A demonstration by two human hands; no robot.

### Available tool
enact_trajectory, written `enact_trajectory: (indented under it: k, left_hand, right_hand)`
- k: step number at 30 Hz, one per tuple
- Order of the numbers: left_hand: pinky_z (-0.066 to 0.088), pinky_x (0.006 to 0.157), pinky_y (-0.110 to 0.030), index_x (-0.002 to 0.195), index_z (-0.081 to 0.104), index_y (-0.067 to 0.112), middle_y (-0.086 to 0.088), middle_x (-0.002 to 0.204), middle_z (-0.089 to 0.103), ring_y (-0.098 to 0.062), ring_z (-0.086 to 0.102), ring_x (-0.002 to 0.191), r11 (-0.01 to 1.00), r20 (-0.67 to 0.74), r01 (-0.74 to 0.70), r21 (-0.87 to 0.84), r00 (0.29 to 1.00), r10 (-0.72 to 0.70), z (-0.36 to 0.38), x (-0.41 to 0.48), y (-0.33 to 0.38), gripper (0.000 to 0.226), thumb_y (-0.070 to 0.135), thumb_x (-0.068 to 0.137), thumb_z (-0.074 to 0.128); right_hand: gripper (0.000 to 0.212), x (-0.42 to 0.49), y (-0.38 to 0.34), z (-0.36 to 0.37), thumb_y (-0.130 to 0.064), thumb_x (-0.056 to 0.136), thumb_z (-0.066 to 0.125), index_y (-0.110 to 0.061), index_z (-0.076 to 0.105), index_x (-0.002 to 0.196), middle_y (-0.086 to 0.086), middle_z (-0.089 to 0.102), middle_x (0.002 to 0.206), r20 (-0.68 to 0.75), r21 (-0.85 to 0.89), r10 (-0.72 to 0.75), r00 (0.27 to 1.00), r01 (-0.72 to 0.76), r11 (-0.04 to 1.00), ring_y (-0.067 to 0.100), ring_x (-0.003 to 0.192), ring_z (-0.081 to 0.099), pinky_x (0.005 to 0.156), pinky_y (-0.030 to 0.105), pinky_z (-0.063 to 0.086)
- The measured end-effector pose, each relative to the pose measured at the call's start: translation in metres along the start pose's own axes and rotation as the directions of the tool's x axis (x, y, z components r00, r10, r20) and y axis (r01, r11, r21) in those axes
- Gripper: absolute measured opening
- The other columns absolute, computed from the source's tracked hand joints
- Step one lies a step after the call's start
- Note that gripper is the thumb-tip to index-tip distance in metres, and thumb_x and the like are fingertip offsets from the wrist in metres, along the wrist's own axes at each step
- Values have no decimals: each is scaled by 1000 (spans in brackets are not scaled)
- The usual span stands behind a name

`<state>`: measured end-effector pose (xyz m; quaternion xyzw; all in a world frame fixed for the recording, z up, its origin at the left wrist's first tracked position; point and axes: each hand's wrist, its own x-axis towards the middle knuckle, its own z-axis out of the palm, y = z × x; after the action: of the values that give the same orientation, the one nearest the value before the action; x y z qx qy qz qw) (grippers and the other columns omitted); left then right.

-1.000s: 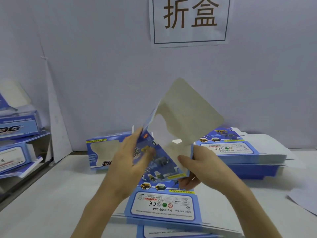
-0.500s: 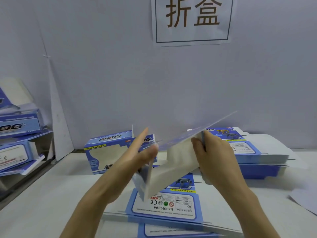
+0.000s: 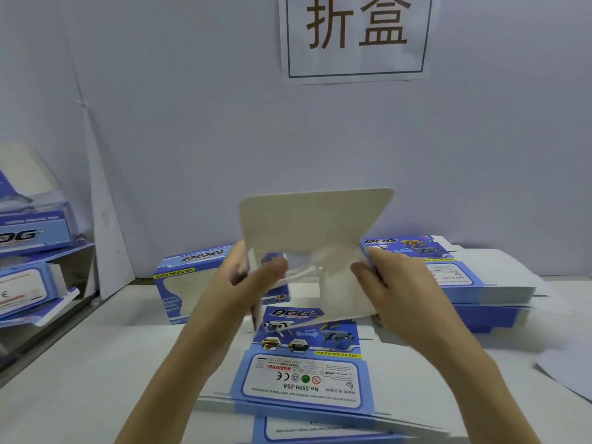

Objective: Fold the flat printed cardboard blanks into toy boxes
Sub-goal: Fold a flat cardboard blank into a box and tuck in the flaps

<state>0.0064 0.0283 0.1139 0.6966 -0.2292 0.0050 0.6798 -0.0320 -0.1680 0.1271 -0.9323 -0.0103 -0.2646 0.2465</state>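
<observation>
While hands [image 3: 243, 283] [image 3: 400, 293] grip blank [image 3: 339, 293] — grey flap [image 3: 314, 219] now upright | earlier: edge-on

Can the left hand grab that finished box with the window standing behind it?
Probably not right now: the left hand grips the half-folded blank. The finished box stands close behind it with nothing between, so it likely could after letting go.

a packing workshop: stacked box blanks [image 3: 490, 283], a posted wall sign [image 3: 355, 36], white worktable [image 3: 80, 379].
</observation>
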Motion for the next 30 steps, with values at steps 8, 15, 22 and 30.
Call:
enact_trajectory:
  k: [8,15,22,30]
  left_hand:
    - [40,40,-14,83,59,21,6,54,63,-4,59,48,943,-330,169,286,941,-68,-4,-2,-2,15,35,87,63]
    - [46,81,-28,117,49,9,-5,106,60,-21,60,101,519,-423,325,791,903,79,4,-1,-3,22,16,103,33]
    - [34,66,-31,103,61,1,-20,86,64,-36,58,80,556,-406,212,804,878,252,5,0,-7,29,18,102,37]
    - [40,88,-5,136,43,34,19,130,54,3,54,116,906,-427,-244,345,819,383,-1,-3,-6,72,68,75,60]
  right_hand:
    - [35,-4,-13,10,-26,101,41,-24,32,67,-6,45,58,-23,-35,-151,988,150,988,21,59,45,54,28,29]
    - [30,-4,-13,28,-20,100,37,-30,29,73,-4,54,68,58,74,-8,998,3,997,25,72,61,66,36,50]
    - [57,-3,-8,34,-15,97,43,-38,25,146,-5,49,52,-64,219,-36,997,49,975,15,51,53,54,32,46]
    - [9,0,-12,26,-4,92,48,-12,48,94,15,64,52,-9,850,369,929,-188,493,24,35,56,34,25,43]
